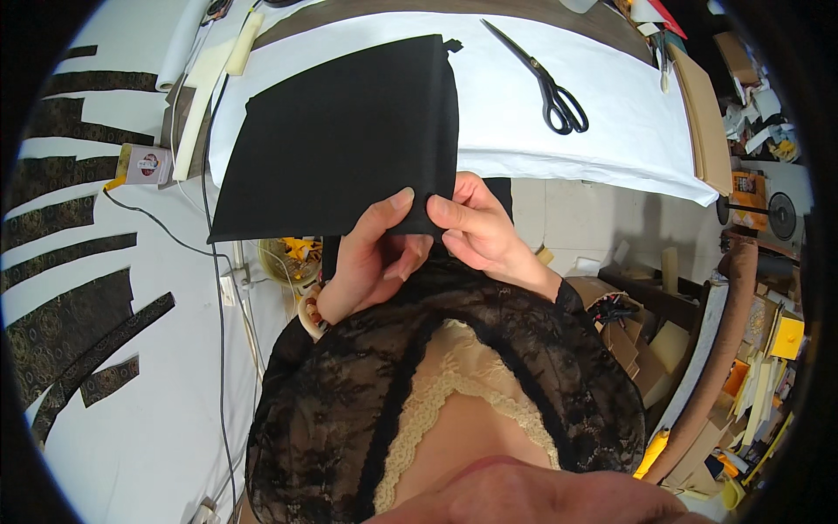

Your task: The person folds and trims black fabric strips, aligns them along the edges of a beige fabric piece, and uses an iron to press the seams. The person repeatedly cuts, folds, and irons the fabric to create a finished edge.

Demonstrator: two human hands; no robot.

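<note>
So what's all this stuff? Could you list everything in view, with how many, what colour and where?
Fabric: 1 piece, black, upper centre
Scissors: 1, black, top right of centre
Cover: 1, white, on the far table
Strips: several, dark patterned, far left
Roll: 1, white, top left
Small box: 1, pale, left
Cables: several, black and white, left
Scraps: uncounted, yellow, left of centre
Cardboard: uncounted, brown, upper right
Clutter: too jumbled to count, mixed colours, right
Lace top: 1, black, lower centre
Left hand: 1, bare, pinching the fabric
Right hand: 1, bare, pinching the fabric
</note>
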